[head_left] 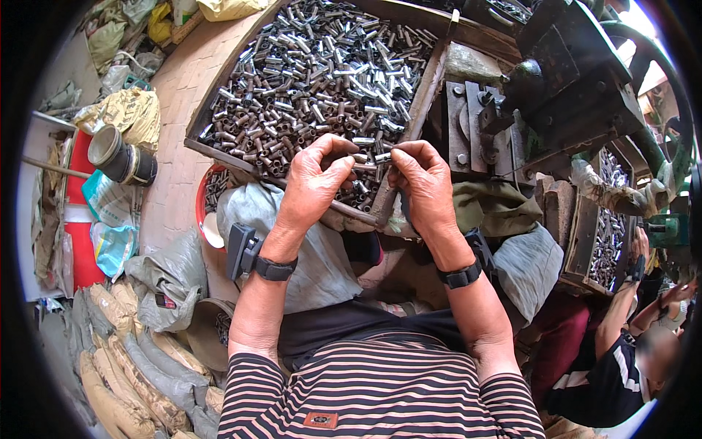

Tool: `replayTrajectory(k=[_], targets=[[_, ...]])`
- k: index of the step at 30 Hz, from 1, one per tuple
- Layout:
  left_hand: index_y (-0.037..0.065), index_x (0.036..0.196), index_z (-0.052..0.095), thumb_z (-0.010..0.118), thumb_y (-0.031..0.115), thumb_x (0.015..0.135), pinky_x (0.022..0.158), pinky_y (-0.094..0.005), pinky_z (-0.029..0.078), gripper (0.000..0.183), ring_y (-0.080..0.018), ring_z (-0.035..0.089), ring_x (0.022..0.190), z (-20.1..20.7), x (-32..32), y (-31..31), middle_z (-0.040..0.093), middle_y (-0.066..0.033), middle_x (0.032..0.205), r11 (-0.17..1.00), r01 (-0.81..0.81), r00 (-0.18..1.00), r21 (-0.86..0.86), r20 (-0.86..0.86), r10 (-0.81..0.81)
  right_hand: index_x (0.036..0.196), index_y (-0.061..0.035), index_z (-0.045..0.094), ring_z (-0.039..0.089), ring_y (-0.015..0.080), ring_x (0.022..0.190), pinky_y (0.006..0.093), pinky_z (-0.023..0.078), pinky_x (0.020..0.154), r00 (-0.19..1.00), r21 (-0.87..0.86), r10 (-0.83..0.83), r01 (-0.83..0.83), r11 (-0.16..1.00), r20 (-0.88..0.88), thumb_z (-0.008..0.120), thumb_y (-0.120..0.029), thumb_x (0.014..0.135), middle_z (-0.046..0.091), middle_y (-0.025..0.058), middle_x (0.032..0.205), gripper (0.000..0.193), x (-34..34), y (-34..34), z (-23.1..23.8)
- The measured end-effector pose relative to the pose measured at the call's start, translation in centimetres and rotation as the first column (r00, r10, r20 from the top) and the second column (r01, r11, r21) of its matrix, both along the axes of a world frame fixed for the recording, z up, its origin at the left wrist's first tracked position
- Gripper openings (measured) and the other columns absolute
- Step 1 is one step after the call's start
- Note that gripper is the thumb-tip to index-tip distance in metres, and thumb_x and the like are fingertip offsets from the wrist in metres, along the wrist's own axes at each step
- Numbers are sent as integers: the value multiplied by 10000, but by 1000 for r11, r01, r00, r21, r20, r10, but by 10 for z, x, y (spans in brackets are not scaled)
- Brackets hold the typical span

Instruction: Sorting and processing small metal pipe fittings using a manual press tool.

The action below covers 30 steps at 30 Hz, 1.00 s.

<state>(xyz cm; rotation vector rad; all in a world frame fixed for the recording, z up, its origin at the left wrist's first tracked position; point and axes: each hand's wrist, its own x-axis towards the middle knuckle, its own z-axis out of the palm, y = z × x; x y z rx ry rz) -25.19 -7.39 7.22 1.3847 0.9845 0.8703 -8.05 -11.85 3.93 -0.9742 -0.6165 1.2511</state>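
My left hand [318, 179] is closed in a pinch over the near edge of a large tray [241, 165] heaped with short metal tubes [314, 80]. A small metal tube [359, 157] pokes out between its thumb and forefinger. Facing it, my right hand [425, 183] pinches a shiny metal tube [382, 157] by its outer end. The two pieces lie nearly in line, with a narrow gap between them. Some tubes in the heap are bright, others brown and dull. My curled fingers partly hide both held pieces.
A dark press-like machine [541, 88] stands right of the tray. Beyond it, a co-worker [607, 358] reaches toward another tray of tubes [608, 241]. At left are a red bowl [202, 197], a grey plastic bag [172, 282], stacked sacks [124, 366] and a dark cylindrical container [121, 155].
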Motion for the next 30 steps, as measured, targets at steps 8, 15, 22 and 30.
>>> replayTrajectory(k=[8,15,22,30], targets=[[17,1001,601,555,70,897,623,-203,498,125,-48,581,698,0,3,1,624,0,824,999,36,999,0,-8,-36,908,-16,614,550,81,652,225,459,614,1000,-15,-15,14,1000,-24,656,-124,874,603,14,787,121,-2,-1,0],[22,997,600,557,71,898,614,-201,495,118,-51,581,693,4,8,0,619,5,824,1000,14,1000,10,-8,-13,894,-31,617,539,65,703,224,452,637,999,7,-31,31,999,-16,658,-146,880,596,1,792,122,-7,-3,3],[24,981,598,562,68,899,608,-202,494,100,-50,575,680,1,9,-2,612,2,824,999,-50,998,20,36,49,914,-8,581,605,104,778,279,566,715,978,-64,56,-70,995,-199,634,-159,900,604,35,862,161,-11,-6,7],[12,958,603,563,68,884,595,-202,482,101,-47,571,669,6,3,-1,601,5,780,999,11,998,48,-69,-8,912,-3,578,604,95,778,275,565,717,997,17,14,-13,1000,-72,631,-147,901,603,35,851,153,-14,-9,-1]])
